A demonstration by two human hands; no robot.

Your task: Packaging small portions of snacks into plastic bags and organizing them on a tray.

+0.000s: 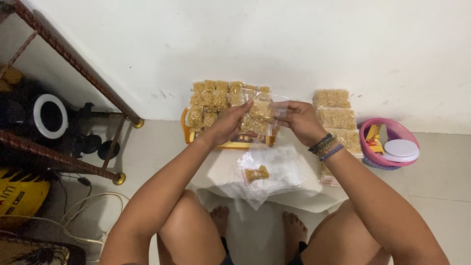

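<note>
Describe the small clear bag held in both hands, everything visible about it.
The small clear bag is thin, glossy see-through plastic, filled with pale yellow-brown dry pieces, noodle-like as they look. It is held up above the orange tray, roughly upright and slightly tilted. The left hand grips its left and lower side; the right hand pinches its empty top right edge, which looks crumpled. Whether that top is sealed cannot be told. Behind it, similar filled bags lie on the tray.
</note>
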